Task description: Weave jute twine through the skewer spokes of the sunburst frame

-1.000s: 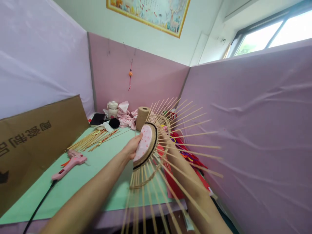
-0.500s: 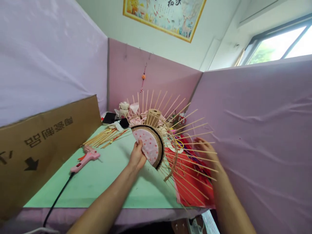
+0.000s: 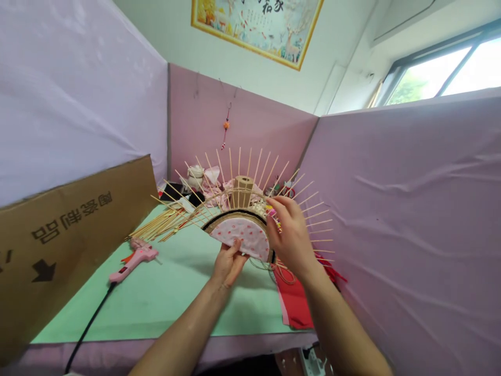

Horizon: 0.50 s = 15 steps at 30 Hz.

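A half-round fan piece (image 3: 242, 235) with pink dotted cloth, a black rim and thin wooden sticks (image 3: 256, 167) spreading out from it is held above the table. My left hand (image 3: 230, 263) grips its lower edge, thumb on the cloth. A twisted cord (image 3: 213, 197) curves across the sticks. My right hand (image 3: 287, 230) is over the right part of the sticks, fingers bent toward the cord; whether it pinches anything there is too small to tell.
On the green table (image 3: 168, 292) lie a pink glue gun (image 3: 133, 263), loose sticks (image 3: 158, 222) and red cloth (image 3: 295, 303). A cardboard panel (image 3: 78, 235) stands at the left. A brown roll (image 3: 243, 190) and a white jar (image 3: 194, 176) are behind.
The fan piece has turned counterclockwise, its sticks now pointing more upward and left. My right hand has moved left from beyond the stick ends to over the sticks.
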Each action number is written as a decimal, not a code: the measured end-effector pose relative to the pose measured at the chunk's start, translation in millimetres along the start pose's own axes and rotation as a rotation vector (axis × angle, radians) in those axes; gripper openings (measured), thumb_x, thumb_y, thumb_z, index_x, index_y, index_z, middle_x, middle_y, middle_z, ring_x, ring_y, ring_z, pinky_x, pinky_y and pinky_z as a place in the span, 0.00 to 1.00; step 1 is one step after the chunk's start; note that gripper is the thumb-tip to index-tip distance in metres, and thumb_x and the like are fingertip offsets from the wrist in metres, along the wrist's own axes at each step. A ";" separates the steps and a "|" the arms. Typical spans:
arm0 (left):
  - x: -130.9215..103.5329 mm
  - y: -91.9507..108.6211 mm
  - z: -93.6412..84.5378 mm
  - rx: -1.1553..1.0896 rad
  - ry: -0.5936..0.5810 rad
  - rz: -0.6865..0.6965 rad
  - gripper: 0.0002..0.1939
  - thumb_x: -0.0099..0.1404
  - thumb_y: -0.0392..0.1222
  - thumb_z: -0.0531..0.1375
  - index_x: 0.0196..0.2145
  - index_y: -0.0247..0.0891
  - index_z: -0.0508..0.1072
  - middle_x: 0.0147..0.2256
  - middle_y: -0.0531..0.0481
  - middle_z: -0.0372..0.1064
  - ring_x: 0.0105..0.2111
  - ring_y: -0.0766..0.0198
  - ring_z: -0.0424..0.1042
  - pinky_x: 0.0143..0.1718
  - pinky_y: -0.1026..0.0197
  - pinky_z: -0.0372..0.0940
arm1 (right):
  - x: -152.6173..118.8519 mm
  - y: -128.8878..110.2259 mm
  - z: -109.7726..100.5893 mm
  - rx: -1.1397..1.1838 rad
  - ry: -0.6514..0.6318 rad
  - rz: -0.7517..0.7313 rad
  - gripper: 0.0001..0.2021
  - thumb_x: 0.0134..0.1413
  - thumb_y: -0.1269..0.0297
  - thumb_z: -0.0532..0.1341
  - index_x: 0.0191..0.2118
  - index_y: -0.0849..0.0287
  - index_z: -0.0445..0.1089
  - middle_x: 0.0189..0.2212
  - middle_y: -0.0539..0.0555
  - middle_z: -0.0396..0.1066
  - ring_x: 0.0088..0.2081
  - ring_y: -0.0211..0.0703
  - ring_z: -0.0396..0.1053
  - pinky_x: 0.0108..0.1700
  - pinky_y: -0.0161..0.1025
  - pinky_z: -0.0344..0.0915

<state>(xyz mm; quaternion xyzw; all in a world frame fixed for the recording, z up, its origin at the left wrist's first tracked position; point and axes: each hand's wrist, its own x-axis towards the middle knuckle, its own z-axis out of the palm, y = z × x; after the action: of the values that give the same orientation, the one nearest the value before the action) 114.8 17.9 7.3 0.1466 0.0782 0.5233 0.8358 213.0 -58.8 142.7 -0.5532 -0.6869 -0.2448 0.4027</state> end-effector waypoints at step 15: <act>-8.5 -4.7 -2.3 0.108 -0.059 0.036 0.19 0.52 0.33 0.68 0.41 0.42 0.70 0.41 0.50 0.74 0.42 0.62 0.72 0.50 0.52 0.63 | 18.5 20.2 57.1 -0.208 -0.029 0.092 0.18 0.56 0.70 0.52 0.52 0.57 0.66 0.48 0.61 0.63 0.49 0.51 0.59 0.53 0.50 0.53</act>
<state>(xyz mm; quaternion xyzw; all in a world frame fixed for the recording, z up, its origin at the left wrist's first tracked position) 114.4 8.7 3.4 0.2083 0.0788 0.5285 0.8192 215.0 1.6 123.9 -0.6266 -0.6374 -0.2877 0.3440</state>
